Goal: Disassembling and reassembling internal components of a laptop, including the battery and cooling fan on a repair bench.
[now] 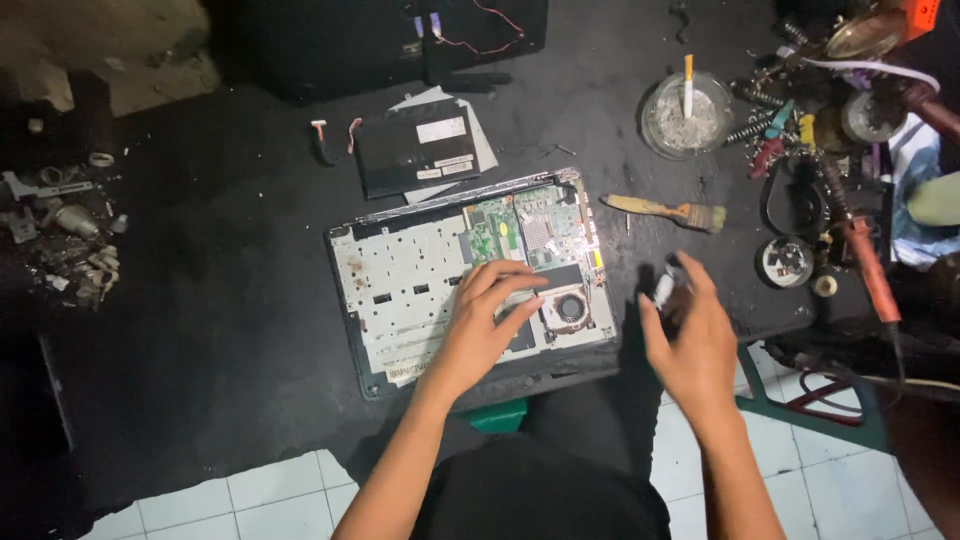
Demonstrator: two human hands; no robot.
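Your left hand (480, 325) lies flat on the opened laptop base (470, 280), a grey-black shell with its cover off. The fingers are spread and pressed lightly down on the dark strip just left of the round black cooling fan (570, 307). Nothing is pinched in that hand.

Your right hand (690, 335) hovers off the right edge of the laptop, above the black tabletop (230, 300). Its fingers are curled around a small white-and-dark object (667, 285); it is too blurred to tell what it is.

The laptop base sits at the middle of the tabletop, slightly tilted, right in front of you. The green circuit board (505, 228) shows in its upper right part, and pale metal plating with slots covers the left part.

Behind the laptop lies a flat black rectangular battery pack with white labels (417, 150), resting on a sheet of pale paper. To the right lies a wooden-handled paintbrush with light bristles (665, 210), near the laptop's upper right corner. Beyond it stands a round glass ashtray (685, 118) with a cigarette leaning in it.

A heap of tools and cables (830, 130) crowds the far right. Small metal parts (70, 230) lie scattered at the far left edge. White floor tiles (250, 490) show below the tabletop.
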